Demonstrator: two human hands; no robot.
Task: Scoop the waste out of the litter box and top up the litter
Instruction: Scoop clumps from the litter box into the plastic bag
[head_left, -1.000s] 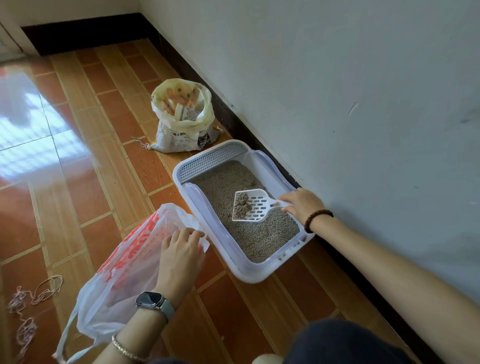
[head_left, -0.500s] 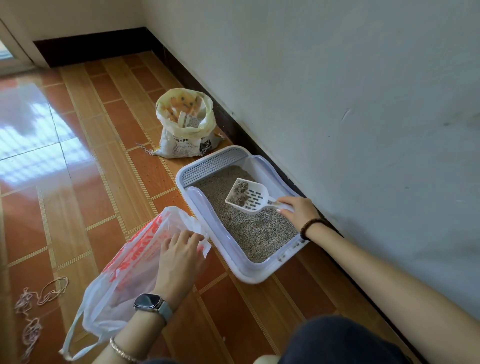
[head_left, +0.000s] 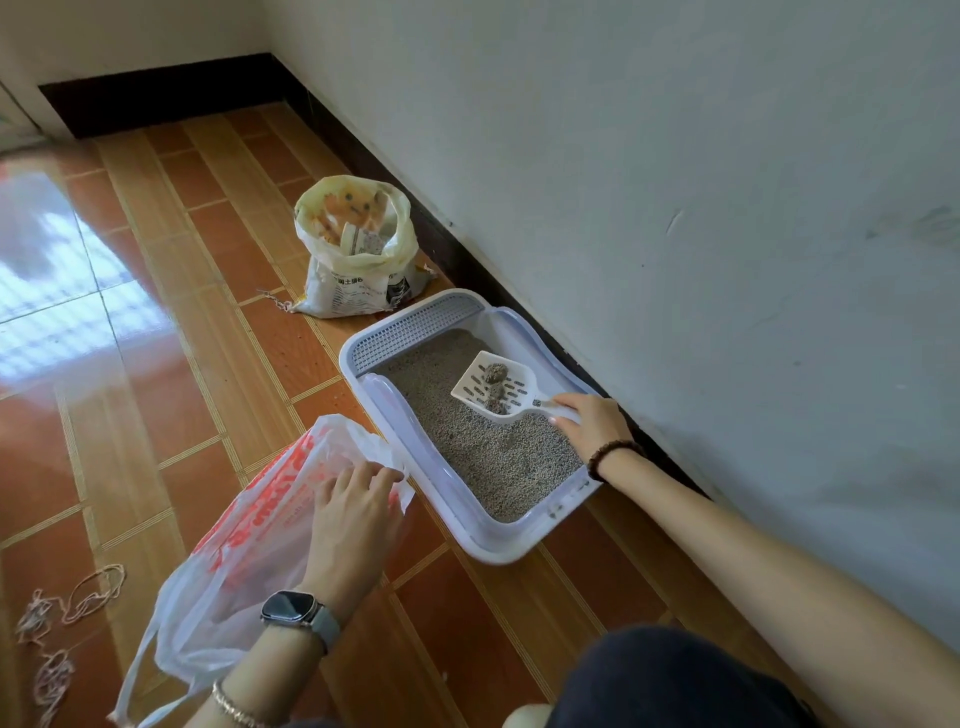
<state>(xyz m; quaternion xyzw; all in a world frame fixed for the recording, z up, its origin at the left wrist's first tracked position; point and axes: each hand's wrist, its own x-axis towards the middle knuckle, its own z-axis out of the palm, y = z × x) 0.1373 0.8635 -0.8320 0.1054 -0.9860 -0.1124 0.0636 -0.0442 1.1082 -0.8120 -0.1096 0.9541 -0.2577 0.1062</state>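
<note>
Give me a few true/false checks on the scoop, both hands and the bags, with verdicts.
1. The right hand holds the scoop by its handle. True.
2. The scoop is empty. False: waste clumps lie in it.
3. The left hand holds the plastic bag at its rim. True.
4. The scoop hangs over the plastic bag. False: it is over the litter box.
5. The litter bag is tied shut. False: its top is open.
</note>
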